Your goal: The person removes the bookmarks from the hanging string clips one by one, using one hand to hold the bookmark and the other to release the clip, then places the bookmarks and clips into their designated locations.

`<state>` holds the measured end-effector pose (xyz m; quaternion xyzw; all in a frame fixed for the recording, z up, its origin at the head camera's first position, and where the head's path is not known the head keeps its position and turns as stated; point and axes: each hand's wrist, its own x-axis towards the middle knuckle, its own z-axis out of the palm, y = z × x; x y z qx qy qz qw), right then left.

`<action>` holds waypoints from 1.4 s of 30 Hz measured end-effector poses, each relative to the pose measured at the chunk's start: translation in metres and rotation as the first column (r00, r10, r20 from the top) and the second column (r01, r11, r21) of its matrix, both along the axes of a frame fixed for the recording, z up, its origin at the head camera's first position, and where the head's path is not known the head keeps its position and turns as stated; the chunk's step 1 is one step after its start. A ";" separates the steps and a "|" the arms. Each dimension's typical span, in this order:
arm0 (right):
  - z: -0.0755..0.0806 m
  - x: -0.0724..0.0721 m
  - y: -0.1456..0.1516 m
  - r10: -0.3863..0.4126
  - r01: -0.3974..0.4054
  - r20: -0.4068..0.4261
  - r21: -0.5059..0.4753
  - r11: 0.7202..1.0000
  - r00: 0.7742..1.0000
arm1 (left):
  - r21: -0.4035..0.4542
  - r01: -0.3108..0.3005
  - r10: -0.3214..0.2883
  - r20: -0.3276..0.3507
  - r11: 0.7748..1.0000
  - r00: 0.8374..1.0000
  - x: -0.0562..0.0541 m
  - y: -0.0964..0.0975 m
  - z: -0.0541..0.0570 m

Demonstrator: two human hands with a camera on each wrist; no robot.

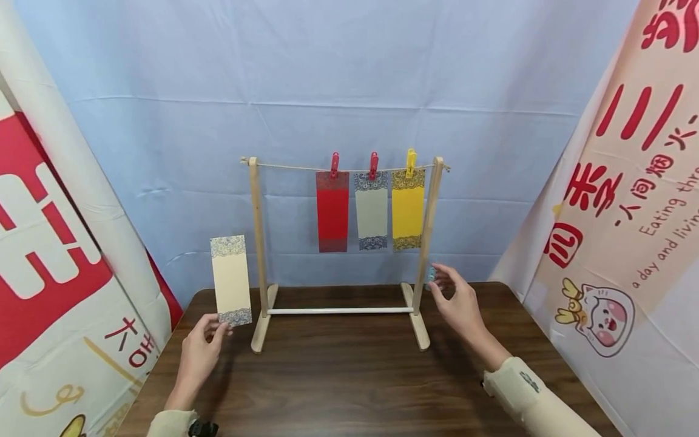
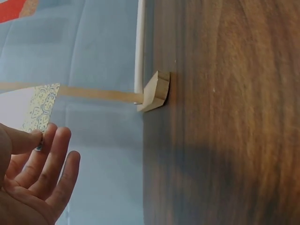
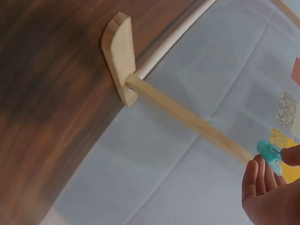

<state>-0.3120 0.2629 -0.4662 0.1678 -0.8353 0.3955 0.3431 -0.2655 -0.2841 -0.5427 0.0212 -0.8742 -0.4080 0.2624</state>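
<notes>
My left hand (image 1: pixel 200 352) pinches the lower corner of a cream paper card (image 1: pixel 232 279) with lacy patterned ends, held upright left of the wooden rack (image 1: pixel 256 230). In the left wrist view, thumb and fingers meet on the card's patterned end (image 2: pixel 44 105). Beside the rack's right post, my right hand (image 1: pixel 459 300) pinches a teal clothespin (image 3: pixel 269 152). On the rack's cord (image 1: pixel 295 167) hang a red card (image 1: pixel 333 218) and a grey card (image 1: pixel 372 212), each under a red clothespin (image 1: pixel 335 164), and a yellow card (image 1: pixel 408 212) under a yellow clothespin (image 1: pixel 411 161).
The rack's feet (image 1: pixel 261 334) stand on a dark wood table (image 1: pixel 338 388), joined by a white rod (image 1: pixel 338 311). Behind hangs a pale blue cloth (image 1: pixel 338 73). Printed banners (image 1: pixel 611 212) flank both sides.
</notes>
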 end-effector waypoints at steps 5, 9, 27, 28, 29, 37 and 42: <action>-0.009 0.003 0.007 -0.006 0.006 0.003 -0.007 1.000 1.000 | 0.002 -0.029 0.029 0.028 1.000 0.999 0.007 -0.006 -0.007; -0.016 0.005 0.011 -0.021 0.021 0.031 0.001 1.000 0.999 | 0.005 -0.028 0.028 0.044 1.000 0.999 0.011 -0.011 -0.011; -0.038 0.011 0.033 -0.078 0.080 0.103 -0.014 0.997 0.992 | 0.001 -0.049 0.048 0.157 0.999 0.986 0.015 -0.020 -0.014; -0.041 0.012 0.033 -0.078 0.080 0.109 -0.017 0.997 0.991 | 0.000 -0.054 0.053 0.162 0.999 0.985 0.016 -0.022 -0.015; -0.042 0.013 0.034 -0.083 0.085 0.116 -0.017 0.996 0.990 | -0.002 -0.058 0.057 0.166 0.998 0.984 0.017 -0.023 -0.016; -0.049 0.017 0.037 -0.112 0.115 0.165 -0.004 0.993 0.980 | -0.001 -0.058 0.057 0.200 0.998 0.978 0.021 -0.028 -0.020; -0.053 0.016 0.041 -0.126 0.124 0.191 0.023 0.992 0.973 | -0.008 -0.063 0.064 0.217 0.998 0.974 0.023 -0.030 -0.022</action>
